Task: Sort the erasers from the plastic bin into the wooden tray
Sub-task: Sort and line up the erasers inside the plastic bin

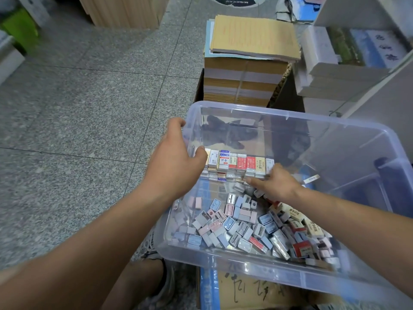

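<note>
Nearest in the clear plastic bin, boxy sharpeners and sleeved erasers lie heaped. Mid-bin, my right hand curls at the neat paper-wrapped row; pinching or not, I cannot tell. My left hand hooks the bin's left wall, thumb against the row. I judge picking is under way; next needs a clean pinch. No tray shows.

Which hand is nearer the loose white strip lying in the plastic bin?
Right. The right hand sits just left of the white strip; the left hand is at the bin's left wall.
</note>
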`<state>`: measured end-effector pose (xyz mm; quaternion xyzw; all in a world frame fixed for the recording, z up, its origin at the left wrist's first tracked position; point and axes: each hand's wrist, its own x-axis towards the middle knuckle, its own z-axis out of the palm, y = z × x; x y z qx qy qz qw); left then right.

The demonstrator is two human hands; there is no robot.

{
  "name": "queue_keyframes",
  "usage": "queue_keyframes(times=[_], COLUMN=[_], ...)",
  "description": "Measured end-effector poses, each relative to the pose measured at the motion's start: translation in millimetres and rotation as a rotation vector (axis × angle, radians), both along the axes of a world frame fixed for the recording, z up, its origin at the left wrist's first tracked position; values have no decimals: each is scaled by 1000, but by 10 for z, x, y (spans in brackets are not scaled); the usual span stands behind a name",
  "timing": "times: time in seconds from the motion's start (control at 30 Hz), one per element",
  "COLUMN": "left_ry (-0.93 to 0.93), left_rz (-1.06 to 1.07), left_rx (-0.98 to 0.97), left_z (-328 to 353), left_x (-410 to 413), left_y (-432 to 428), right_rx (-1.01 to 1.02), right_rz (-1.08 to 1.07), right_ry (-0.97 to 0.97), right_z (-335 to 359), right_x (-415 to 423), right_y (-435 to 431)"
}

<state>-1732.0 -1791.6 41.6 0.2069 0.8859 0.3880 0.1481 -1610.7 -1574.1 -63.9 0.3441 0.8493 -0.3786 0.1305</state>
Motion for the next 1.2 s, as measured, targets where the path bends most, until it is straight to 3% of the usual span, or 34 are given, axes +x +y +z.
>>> queue_keyframes(times=[0.17,0.3,0.43,0.53,0.63,0.73,0.93,1.2], left_ry=[81,230,374,299,107,-2,174,338], left_rz=[-34,-10,-117,-313,-484,-686,-1059,-1127], left_rx=[-92,-214,-143,-21,-30,-215,-662,-600], left_z=[-1,87,223,236,171,-50,-698,-1187], left_x=[-3,29,152,318,518,682,773,782], left_y=[-1,16,146,343,580,844,1315,1487], right_rx=[168,385,651,845,816,663,532,485], right_rz=[97,225,171,36,-125,-245,-301,-354], right_ry=[-155,-146,-101,-120,-152,-84,-14,46], right_z=[416,953,1316,1395,1373,1239,1138,1063], right_x=[190,553,1132,1444,1599,1662,1677,1693], right_y=[36,110,205,332,433,496,562,634])
